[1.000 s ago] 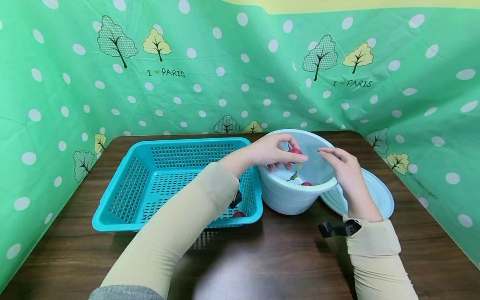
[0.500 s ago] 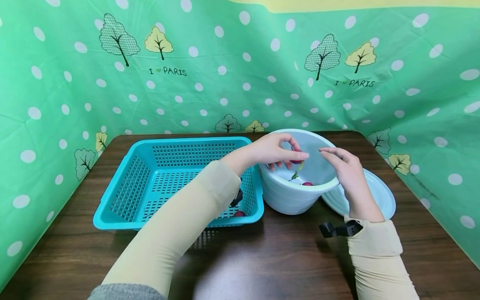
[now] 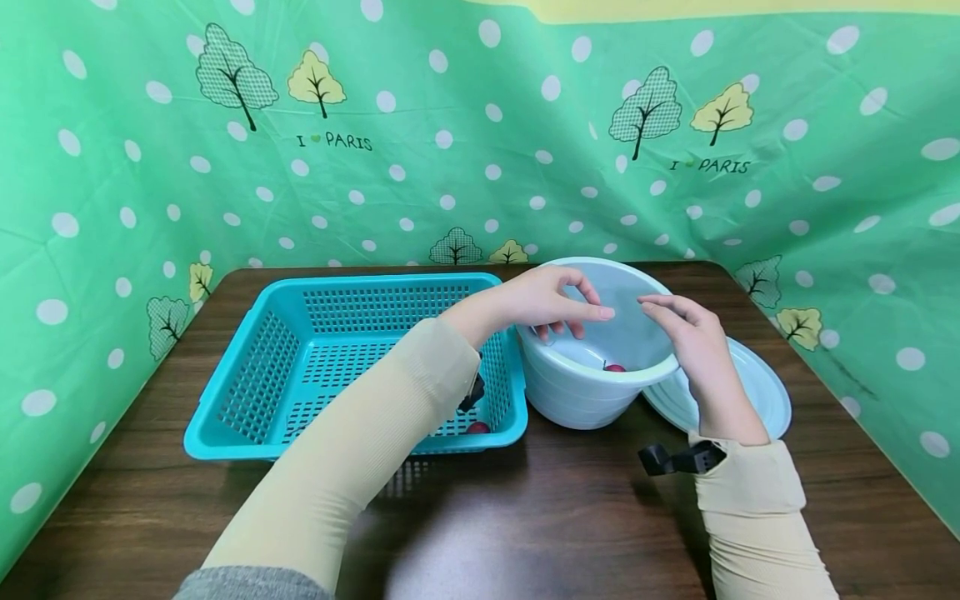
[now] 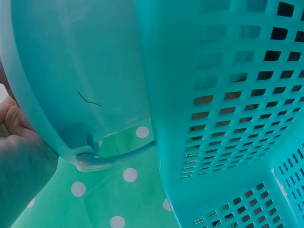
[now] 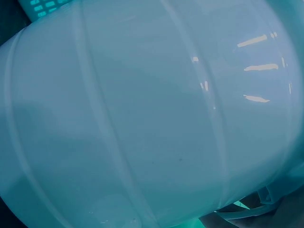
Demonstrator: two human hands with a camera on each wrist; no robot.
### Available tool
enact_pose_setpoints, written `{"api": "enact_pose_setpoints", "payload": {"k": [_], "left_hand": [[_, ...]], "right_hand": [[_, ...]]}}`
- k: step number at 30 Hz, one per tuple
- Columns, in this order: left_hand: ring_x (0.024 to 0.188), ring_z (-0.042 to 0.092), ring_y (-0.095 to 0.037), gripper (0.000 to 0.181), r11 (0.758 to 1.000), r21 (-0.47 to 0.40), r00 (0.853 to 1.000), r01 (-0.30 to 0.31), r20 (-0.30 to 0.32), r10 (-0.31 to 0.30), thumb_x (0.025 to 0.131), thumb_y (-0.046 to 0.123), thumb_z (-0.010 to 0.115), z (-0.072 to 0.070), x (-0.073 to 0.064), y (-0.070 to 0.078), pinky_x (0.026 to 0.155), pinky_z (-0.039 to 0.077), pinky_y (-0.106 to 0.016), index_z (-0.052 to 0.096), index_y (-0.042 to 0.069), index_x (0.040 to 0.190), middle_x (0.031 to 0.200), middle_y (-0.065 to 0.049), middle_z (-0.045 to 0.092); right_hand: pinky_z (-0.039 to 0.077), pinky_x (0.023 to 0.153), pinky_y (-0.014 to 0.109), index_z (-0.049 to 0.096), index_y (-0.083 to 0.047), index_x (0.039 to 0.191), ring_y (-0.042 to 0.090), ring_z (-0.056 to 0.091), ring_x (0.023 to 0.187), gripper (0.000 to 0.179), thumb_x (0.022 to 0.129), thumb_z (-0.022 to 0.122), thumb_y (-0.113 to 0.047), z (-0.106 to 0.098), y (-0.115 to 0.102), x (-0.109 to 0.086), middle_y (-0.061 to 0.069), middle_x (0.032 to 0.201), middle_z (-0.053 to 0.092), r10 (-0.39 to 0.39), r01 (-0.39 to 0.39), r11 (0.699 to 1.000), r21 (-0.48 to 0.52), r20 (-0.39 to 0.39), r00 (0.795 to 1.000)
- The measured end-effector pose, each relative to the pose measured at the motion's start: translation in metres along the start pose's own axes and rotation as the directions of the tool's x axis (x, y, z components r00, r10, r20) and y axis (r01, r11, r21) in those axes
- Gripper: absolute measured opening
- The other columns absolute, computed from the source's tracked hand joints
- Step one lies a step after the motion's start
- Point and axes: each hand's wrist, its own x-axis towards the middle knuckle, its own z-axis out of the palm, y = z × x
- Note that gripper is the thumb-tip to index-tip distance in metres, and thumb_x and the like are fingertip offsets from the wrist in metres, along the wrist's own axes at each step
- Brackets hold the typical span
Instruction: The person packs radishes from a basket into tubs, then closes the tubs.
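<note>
My left hand (image 3: 558,302) is over the white bucket (image 3: 585,404), thumb and fingers apart with nothing between them. In the left wrist view, part of that hand (image 4: 21,142) shows beside the bucket's rim. At the bucket's right rim, my right hand (image 3: 693,337) has its fingers extended over the opening; I cannot tell whether it touches the rim. Inside the bucket, a red radish (image 3: 614,367) is partly visible above the near rim. Another small red round thing (image 3: 477,427) sits in the near right corner of the turquoise basket (image 3: 352,283).
The basket stands directly left of the bucket. A pale round lid (image 3: 765,392) lies on the dark wooden table (image 3: 570,517), partly behind the right hand. The bucket's handle (image 4: 114,159) hangs beside the basket. A green dotted cloth (image 3: 450,108) encloses the back and sides.
The left hand held a radish with a leafy stem; it has let go, and the radish has dropped out of the fingers into the bucket. Both hands stay nearly in place.
</note>
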Motion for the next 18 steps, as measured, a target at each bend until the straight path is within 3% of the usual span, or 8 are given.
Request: {"api": "enact_pose_setpoints", "payload": {"k": [18], "left_hand": [[0.062, 0.056, -0.018, 0.026, 0.983, -0.168, 0.995, -0.071, -0.080, 0.058, 0.094, 0.041, 0.067, -0.0009, -0.0046, -0.0012, 0.055, 0.048, -0.031, 0.064, 0.021, 0.111, 0.089, -0.007, 0.072]], "right_hand": [[0.026, 0.113, 0.062, 0.054, -0.001, 0.137, 0.037, 0.031, 0.142, 0.057, 0.101, 0.049, -0.044, -0.0013, 0.0002, -0.0013, 0.020, 0.152, 0.040, -0.010, 0.010, 1.000, -0.012, -0.005, 1.000]]}}
